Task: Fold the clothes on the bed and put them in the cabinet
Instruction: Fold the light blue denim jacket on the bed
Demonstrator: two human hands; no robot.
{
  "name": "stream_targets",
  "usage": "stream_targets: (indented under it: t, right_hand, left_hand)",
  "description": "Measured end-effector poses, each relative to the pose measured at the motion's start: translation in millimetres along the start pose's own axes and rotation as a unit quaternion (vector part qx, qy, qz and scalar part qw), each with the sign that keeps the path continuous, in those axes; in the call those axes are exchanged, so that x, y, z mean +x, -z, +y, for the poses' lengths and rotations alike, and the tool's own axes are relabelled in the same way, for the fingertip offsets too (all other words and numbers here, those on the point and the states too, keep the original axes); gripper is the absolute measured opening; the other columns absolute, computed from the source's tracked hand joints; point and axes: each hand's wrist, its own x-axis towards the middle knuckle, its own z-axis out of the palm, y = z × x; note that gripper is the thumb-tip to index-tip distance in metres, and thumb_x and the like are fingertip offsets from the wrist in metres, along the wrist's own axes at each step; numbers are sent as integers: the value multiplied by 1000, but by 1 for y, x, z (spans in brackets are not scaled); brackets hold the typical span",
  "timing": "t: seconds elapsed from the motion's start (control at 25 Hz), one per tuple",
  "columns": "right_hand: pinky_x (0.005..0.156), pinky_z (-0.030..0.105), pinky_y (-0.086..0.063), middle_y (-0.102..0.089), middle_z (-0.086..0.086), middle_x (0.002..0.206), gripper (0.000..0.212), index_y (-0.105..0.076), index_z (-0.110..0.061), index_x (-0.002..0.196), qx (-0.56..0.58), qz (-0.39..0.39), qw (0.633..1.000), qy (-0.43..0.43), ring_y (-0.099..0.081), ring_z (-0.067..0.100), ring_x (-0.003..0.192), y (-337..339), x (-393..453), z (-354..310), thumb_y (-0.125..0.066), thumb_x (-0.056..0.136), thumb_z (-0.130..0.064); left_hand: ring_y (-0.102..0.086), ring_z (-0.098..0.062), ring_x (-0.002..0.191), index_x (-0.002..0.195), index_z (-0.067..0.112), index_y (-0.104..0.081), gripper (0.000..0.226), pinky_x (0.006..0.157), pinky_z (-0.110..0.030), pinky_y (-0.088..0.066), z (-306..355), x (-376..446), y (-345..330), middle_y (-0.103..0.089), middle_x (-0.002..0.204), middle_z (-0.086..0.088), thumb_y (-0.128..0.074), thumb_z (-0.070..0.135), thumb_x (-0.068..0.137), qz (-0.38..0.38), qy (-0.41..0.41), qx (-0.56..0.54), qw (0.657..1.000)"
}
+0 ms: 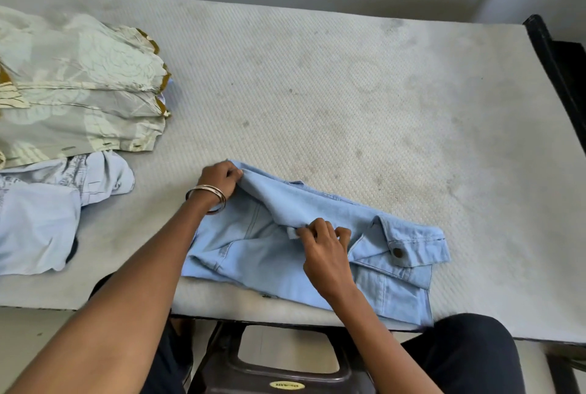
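A light blue denim jacket (320, 254) lies partly folded on the near edge of the mattress (348, 101), collar and metal button to the right. My left hand (220, 179), with bangles on the wrist, grips a raised fold of the jacket at its far left corner. My right hand (326, 247) pinches the same fold near the jacket's middle, next to a small white label. The cabinet is out of view.
A pale patterned garment (82, 89) with mustard trim lies at the far left. Below it sits a light printed shirt (47, 209). A dark stool (285, 362) stands between my knees under the bed edge. A black bed frame (561, 70) runs along the right.
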Motion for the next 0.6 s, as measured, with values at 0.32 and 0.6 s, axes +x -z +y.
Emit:
stream_targets:
  t: [0.32, 0.6]
  right_hand:
    - [73, 34, -31, -53, -8, 98, 15, -67, -32, 96, 88, -76, 989, 90, -49, 17, 91, -4, -38, 31, -59, 85, -39]
    - [96, 54, -28, -42, 12, 133, 52, -55, -22, 128, 40, -31, 919, -391, -30, 34, 125, 38, -15, 92, -77, 81, -25]
  left_hand:
    - [-55, -42, 98, 96, 2, -60, 28, 76, -47, -46, 3, -22, -8, -59, 103, -23, -56, 30, 93, 134, -45, 184, 973]
    - [-57, -26, 62, 66, 15, -58, 34, 55, -32, -46, 13, -96, -86, -57, 65, -3, -57, 44, 83, 89, -415, 257, 868]
